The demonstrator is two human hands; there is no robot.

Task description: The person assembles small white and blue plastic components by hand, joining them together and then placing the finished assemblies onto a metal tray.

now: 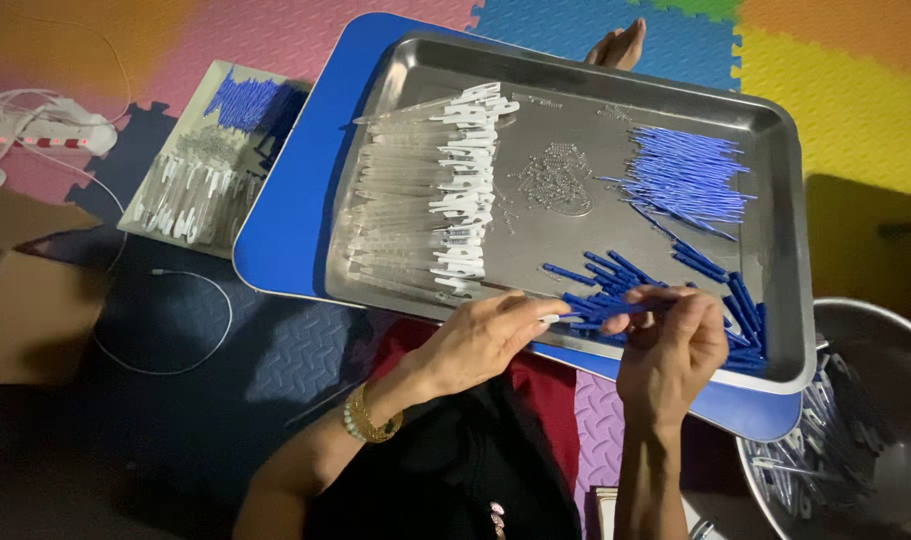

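Head view: left hand (481, 340) and right hand (671, 345) each pinch, in a narrow grip, a blue pen part (601, 308) over the steel tray's (776, 250) near edge.

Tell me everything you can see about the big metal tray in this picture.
The metal tray is rectangular, shiny like steel, with a raised rolled rim and rounded corners. It rests tilted in view on a blue board. Inside lie a row of clear tubes with white clips, tiny metal bits, thin blue sticks and thicker blue pieces. Both hands work over its near edge.
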